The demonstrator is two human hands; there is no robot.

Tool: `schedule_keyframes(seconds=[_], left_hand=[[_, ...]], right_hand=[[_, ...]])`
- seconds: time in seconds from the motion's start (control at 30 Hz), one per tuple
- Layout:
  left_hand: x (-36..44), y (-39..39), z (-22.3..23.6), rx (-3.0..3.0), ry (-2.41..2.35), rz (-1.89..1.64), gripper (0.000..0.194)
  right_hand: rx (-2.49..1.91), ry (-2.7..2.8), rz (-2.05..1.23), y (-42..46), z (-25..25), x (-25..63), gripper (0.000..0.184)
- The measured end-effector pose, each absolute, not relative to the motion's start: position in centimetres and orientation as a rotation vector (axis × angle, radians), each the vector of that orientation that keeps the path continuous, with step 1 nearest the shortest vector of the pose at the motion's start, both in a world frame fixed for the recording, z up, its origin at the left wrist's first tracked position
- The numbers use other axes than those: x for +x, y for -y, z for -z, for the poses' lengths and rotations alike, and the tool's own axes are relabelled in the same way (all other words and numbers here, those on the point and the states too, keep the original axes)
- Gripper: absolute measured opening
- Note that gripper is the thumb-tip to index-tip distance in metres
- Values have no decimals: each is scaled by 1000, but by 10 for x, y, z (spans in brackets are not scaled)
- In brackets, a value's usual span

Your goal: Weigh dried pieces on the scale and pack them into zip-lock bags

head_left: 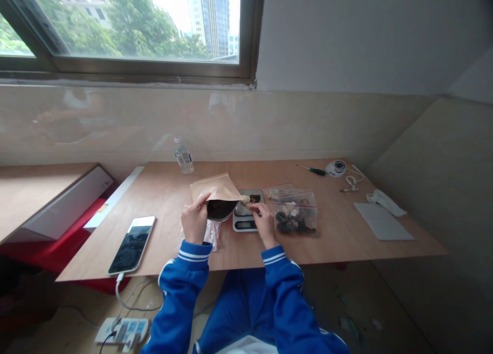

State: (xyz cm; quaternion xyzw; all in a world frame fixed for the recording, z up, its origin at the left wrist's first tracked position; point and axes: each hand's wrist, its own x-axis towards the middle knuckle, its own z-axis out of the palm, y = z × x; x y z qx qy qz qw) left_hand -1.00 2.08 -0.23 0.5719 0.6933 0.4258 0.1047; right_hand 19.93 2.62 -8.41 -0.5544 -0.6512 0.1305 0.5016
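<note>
The left hand [194, 222] pinches the rim of a brown paper bag [216, 187], which is held tilted above the table [327, 246] with its dark mouth gaping, while the right hand [264, 224] has its fingertips drawn together near the bag's corner; whether they grip anything, I cannot tell. Just beyond them sits a scale [239, 225] bearing dark pieces [254, 198], with a filled clear zip bag [296, 218] to its right and, farther left, a phone [131, 245].

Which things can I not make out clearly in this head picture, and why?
Head view:
Contents of the paper bag: lost in its dark opening.
Any number on the scale: display too small.
Wording on the bottle: too small.
What the right hand may hold: its fingers hide it.
</note>
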Motion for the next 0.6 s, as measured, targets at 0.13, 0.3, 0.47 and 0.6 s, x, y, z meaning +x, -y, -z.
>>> schedule_keyframes(seconds=[0.13, 0.3, 0.47, 0.6], left_hand=[[-10, -20, 2, 1674, -2015, -1267, 32], [-12, -18, 1, 1664, -1995, -1278, 32], [-11, -17, 2, 1676, -1986, -1266, 32], [-8, -16, 3, 1678, -1997, -1258, 32]], right_hand=[[-1418, 1626, -317, -39, 79, 182, 26], [-1445, 1614, -321, -42, 74, 177, 34], [-1268, 1629, -410, -10, 44, 174, 28], [-1101, 1857, -544, 12, 16, 148, 33]])
